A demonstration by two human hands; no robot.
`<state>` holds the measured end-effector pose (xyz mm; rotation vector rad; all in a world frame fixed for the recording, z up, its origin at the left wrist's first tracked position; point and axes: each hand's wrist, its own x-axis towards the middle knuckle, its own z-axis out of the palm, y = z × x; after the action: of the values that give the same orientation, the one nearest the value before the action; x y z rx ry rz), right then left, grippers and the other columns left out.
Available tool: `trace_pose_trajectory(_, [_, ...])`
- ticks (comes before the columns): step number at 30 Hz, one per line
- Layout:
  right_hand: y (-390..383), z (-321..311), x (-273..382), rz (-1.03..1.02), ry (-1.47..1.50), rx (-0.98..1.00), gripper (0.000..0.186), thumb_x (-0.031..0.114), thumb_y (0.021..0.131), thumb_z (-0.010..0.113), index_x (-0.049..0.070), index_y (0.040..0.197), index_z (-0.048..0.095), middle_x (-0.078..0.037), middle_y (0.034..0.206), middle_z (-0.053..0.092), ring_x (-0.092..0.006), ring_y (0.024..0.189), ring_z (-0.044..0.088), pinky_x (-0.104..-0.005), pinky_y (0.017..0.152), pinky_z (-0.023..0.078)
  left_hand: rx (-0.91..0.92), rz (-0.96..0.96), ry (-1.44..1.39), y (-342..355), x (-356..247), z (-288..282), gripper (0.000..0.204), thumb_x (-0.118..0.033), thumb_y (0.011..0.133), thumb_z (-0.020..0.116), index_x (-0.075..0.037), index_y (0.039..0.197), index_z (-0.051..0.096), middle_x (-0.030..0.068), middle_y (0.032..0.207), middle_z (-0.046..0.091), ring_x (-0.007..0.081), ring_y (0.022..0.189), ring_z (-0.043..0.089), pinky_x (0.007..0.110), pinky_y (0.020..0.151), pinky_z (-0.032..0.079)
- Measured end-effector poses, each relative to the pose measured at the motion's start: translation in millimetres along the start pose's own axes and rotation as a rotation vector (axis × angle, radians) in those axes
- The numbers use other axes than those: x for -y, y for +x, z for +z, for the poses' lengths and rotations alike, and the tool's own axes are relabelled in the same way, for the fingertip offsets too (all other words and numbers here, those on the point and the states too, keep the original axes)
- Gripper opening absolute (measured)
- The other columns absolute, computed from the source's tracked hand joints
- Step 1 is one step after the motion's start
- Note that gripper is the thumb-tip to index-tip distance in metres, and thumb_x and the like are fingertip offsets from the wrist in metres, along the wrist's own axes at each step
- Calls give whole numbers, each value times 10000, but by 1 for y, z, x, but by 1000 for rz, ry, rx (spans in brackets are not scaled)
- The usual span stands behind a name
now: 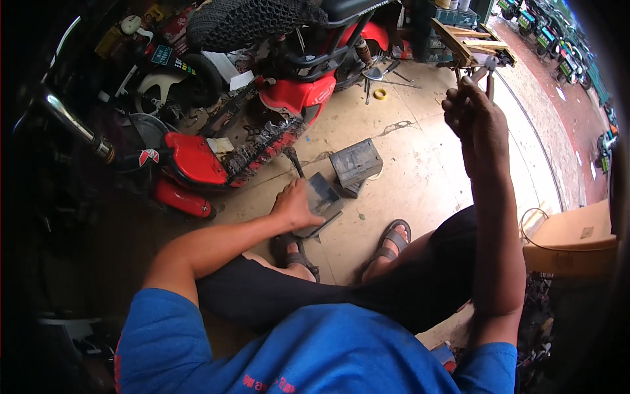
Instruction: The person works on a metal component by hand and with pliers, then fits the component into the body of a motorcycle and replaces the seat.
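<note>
Low between my sandalled feet, my left hand [294,205] grips a dark rectangular battery-like block [323,190], thumb and fingers spread over its near part. Behind that block is a dark strap or bar [294,161]. To its right, another dark block [356,161] lies on top of a similar one on the tiled floor. My right hand [476,111] is raised high at the right, fingers closed round a metal tool [490,64] that looks like pliers, its head pointing up.
A red scooter [197,159] with a torn footboard stands ahead-left, among clutter. Loose tools [392,67] and yellow tape [380,94] lie behind. A wooden frame [469,38] is back right, a cardboard box [571,236] at right, parked scooters [545,39] outside the doorway.
</note>
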<state>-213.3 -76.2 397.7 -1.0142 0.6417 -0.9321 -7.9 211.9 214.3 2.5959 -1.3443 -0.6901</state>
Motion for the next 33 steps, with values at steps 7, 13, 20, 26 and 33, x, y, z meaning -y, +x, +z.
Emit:
trace_pose_trajectory(7, [-8, 19, -8, 105, 18, 78, 299, 254, 960, 690, -29, 1042, 635, -126, 913, 709, -195, 767, 703, -282, 699, 575, -17, -58, 70, 13, 37, 86, 996, -459, 563, 915, 54, 1260, 421, 288, 1264, 556, 421, 1189, 570, 470, 1024, 482])
trace_pose_trajectory(13, [-1, 9, -2, 121, -45, 51, 300, 299, 967, 689, 2, 992, 649, -102, 907, 707, -182, 764, 704, -289, 706, 574, 116, -217, 143, 13, 24, 92, 1157, -535, 539, 936, 43, 1350, 347, 249, 1340, 508, 371, 1248, 542, 467, 1012, 496])
trace_pose_trajectory(20, [40, -94, -8, 261, -557, 216, 302, 365, 974, 679, 72, 1034, 637, -44, 819, 671, -142, 682, 661, -276, 624, 552, 129, -186, 135, 12, 7, 74, 1458, -587, 570, 915, 85, 1561, 83, 287, 1559, 342, 411, 1391, 437, 492, 1124, 399])
trace_pose_trajectory(26, [-20, -253, -191, 292, -1108, -145, 360, 344, 927, 673, -10, 990, 690, -128, 812, 719, -214, 697, 691, -396, 614, 548, -70, 20, 45, 35, 18, 77, 1283, -578, 635, 880, 88, 1530, 246, 310, 1536, 372, 420, 1398, 422, 473, 1128, 390])
trace_pose_trajectory(33, [-253, -315, -330, 918, -865, -568, 326, 301, 914, 677, -23, 954, 691, -143, 796, 715, -216, 684, 701, -388, 612, 558, -144, 121, -8, 61, 15, 68, 1115, -405, 708, 880, 67, 1521, 279, 297, 1543, 367, 430, 1420, 385, 450, 1171, 342])
